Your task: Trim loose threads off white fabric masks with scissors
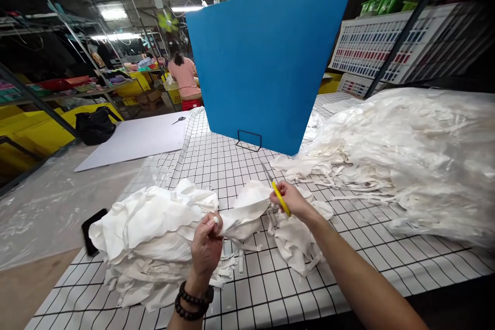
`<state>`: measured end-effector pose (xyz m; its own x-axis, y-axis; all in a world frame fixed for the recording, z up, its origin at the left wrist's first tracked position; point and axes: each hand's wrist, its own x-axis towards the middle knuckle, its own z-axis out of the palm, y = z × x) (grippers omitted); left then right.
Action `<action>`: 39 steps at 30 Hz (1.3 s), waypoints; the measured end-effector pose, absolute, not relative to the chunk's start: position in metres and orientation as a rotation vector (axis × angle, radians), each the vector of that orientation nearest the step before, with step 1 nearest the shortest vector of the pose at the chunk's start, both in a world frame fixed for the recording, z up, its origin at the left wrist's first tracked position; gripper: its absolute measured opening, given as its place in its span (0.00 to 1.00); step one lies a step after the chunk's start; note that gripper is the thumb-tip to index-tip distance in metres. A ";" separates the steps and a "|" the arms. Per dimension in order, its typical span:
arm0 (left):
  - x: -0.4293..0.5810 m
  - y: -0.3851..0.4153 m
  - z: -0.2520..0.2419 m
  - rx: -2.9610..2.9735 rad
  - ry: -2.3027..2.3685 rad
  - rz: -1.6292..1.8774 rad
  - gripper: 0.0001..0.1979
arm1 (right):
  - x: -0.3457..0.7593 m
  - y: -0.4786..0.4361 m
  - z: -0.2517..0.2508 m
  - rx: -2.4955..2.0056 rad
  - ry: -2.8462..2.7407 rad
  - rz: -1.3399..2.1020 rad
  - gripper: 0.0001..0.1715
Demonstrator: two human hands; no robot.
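Note:
My left hand (206, 245) is closed, pinching a white fabric piece (247, 209) that stretches between both hands. My right hand (291, 199) is closed around yellow-handled scissors (279, 196), whose thin blade points up and away, and it also touches the far end of the same piece. Under my left hand lies a stack of white fabric pieces (150, 237) on the black-gridded white table (270, 289). More white scraps and straps (297, 242) lie below my right hand.
A big heap of white fabric (417, 160) fills the right side. A blue board (266, 56) stands upright on a wire stand at the back. A black phone (91, 231), a white sheet with scissors (178, 120), a black bag (95, 125) and another person (184, 80) are at left.

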<state>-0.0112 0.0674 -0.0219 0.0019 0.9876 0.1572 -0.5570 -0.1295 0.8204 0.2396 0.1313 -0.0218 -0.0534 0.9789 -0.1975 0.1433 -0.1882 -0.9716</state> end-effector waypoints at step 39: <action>0.068 0.046 -0.042 0.615 0.859 0.837 0.22 | 0.194 0.042 -0.037 -1.170 -0.838 1.407 0.26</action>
